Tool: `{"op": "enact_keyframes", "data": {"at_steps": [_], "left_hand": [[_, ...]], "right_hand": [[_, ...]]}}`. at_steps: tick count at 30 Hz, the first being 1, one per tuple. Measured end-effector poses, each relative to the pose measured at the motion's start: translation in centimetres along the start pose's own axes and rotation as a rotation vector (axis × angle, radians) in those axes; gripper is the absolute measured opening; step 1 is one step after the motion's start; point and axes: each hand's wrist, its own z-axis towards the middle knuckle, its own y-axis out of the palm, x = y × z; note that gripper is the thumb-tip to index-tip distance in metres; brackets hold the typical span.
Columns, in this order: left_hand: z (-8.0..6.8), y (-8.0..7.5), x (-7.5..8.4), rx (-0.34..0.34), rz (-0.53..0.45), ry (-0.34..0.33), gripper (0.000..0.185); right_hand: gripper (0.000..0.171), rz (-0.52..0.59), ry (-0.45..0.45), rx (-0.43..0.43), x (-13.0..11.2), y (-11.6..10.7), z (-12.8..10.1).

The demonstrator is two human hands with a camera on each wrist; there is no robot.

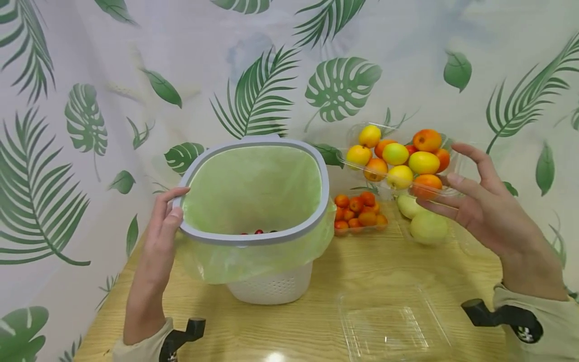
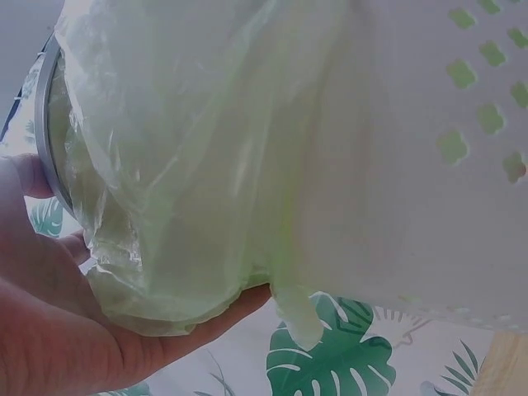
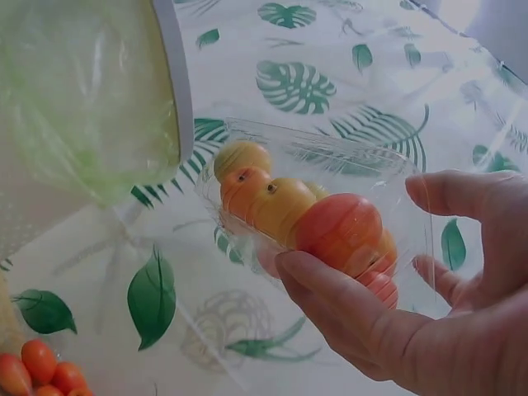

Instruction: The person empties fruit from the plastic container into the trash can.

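Note:
A white bin [image 1: 276, 287] with flower-shaped holes stands on the table, its grey rim [image 1: 253, 240] tilted towards me. A pale green bag [image 1: 258, 188] lines it and hangs over the outside. My left hand [image 1: 156, 241] grips the rim's left side; in the left wrist view some fingers lie under the overhanging bag. Small dark red round things [image 1: 259, 232] lie low inside. Raised at the bin's right, a clear plastic box [image 3: 419, 231] holds several yellow and orange-red plum-like fruits [image 1: 424, 163]. My right hand [image 1: 493, 213] holds its right end, fingers and thumb around it.
Behind the raised box, a clear box of small orange-red fruits [image 1: 357, 211] and pale green round fruits [image 1: 429, 227] stand on the wooden table [image 1: 325, 311]. A transparent plastic tray or lid [image 1: 393, 327] lies at the front right. A leaf-print sheet [image 1: 158, 45] hangs behind.

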Motion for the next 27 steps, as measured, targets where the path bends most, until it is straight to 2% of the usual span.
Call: {"op": "enact_keyframes", "data": {"at_steps": [6, 12, 17, 22, 27], "left_hand": [[0.1, 0.2, -0.1, -0.006, 0.013, 0.01, 0.042], [0.0, 0.2, -0.1, 0.003, 0.021, 0.005, 0.043], [-0.1, 0.1, -0.2, 0.007, 0.025, 0.012, 0.044], [-0.1, 0.0, -0.2, 0.008, 0.024, 0.015, 0.044], [0.0, 0.0, -0.3, 0.002, 0.028, 0.014, 0.044]], "right_hand": [[0.058, 0.022, -0.004, 0.018, -1.6, 1.2, 1.0], [0.061, 0.044, -0.029, -0.039, -2.2, 3.2, 2.1], [0.067, 0.005, -0.082, -0.079, -2.4, 5.7, 2.7], [0.07, -0.053, -0.112, -0.081, -2.4, 7.6, 3.3], [0.071, -0.032, -0.12, -0.086, -2.1, 9.0, 3.9]]}}
